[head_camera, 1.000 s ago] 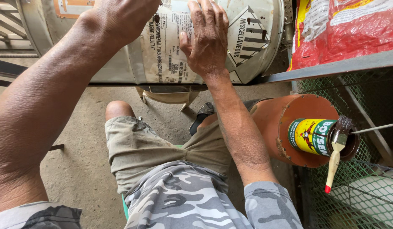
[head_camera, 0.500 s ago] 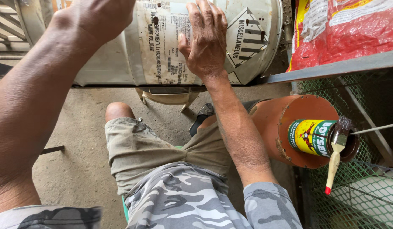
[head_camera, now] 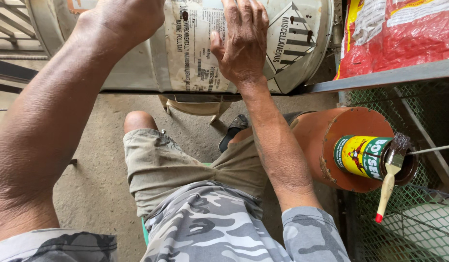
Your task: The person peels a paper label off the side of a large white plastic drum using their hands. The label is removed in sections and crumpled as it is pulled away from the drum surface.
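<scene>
the large grey metal drum (head_camera: 152, 68) is laid on its side at the top of the view and is steadied by both hands; the step in hand is judged to be holding or turning the drum. the right hand (head_camera: 241, 43) is pressed flat, fingers spread, on a worn white rectangular label (head_camera: 193, 53), beside a diamond-shaped striped hazard sign (head_camera: 295, 36). the left hand (head_camera: 130, 17) is rested on the upper curve; whether it is open or closed cannot be told. a firm two-handed brace is judged necessary for any further turn. a red sack (head_camera: 399, 34) is seen on a shelf at right; below, a yellow-green labelled paint can (head_camera: 365, 155) is set on a rust-brown cylinder (head_camera: 326, 140), with a brush (head_camera: 390, 174) laid across it
</scene>
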